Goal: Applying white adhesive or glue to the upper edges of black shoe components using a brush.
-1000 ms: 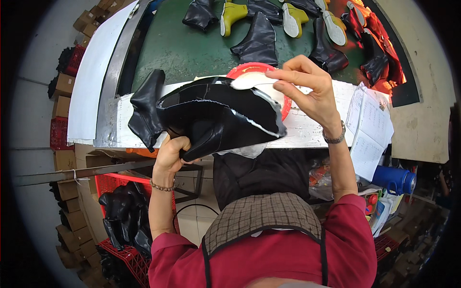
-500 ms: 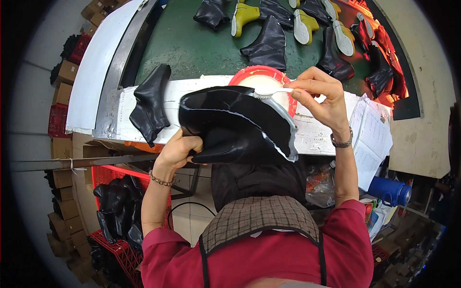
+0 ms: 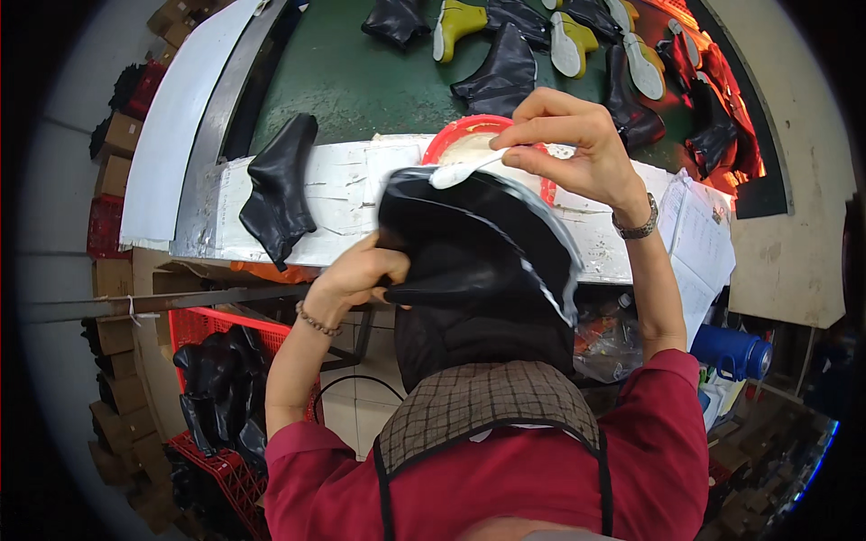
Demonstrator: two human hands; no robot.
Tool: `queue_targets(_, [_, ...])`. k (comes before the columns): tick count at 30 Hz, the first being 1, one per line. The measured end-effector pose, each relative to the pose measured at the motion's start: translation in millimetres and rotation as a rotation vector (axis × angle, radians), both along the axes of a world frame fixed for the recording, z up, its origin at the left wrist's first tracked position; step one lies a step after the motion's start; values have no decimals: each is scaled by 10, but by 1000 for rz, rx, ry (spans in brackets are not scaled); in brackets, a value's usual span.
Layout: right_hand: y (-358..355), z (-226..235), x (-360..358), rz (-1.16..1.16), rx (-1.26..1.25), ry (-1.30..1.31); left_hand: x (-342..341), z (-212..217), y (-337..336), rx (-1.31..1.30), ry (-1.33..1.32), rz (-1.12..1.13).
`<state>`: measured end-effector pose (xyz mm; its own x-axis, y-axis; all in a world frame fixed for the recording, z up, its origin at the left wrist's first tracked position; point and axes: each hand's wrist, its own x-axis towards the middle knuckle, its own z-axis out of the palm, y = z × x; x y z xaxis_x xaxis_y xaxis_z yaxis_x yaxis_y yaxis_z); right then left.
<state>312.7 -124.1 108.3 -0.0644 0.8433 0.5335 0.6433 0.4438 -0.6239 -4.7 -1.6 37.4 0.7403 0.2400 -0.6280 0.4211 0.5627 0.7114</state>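
Left hand (image 3: 356, 275) grips the black boot upper (image 3: 474, 243); right hand (image 3: 573, 144) pinches a white-loaded brush (image 3: 465, 169). Risk: paste smearing beyond the edge if the upper slips.

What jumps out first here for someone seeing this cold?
The black boot upper at centre frame, gripped by the left hand while the right hand presses a white-tipped brush to its rim. Behind it sits a red bowl on the white bench, and farther back more boots on a green belt.
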Motion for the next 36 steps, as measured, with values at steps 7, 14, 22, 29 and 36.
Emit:
queue_targets(7, [-425, -351, 172, -177, 52, 184, -347, -102, 135, -101, -383, 375])
queue_targets(14, [-539, -679, 138, -340, 47, 54, -377, -183, 73, -246, -572, 511])
queue_targets(22, [-783, -1418, 463, -720, -224, 432, -46, -277, 591, -219, -461, 576])
queue_targets(29, [-1155, -1767, 631, -853, -489, 35, 616, -853, 1510, -362, -550, 735])
queue_targets(36, [-1028, -1492, 672, -818, -778, -134, 1177, -1223, 1864, 53, -397, 894])
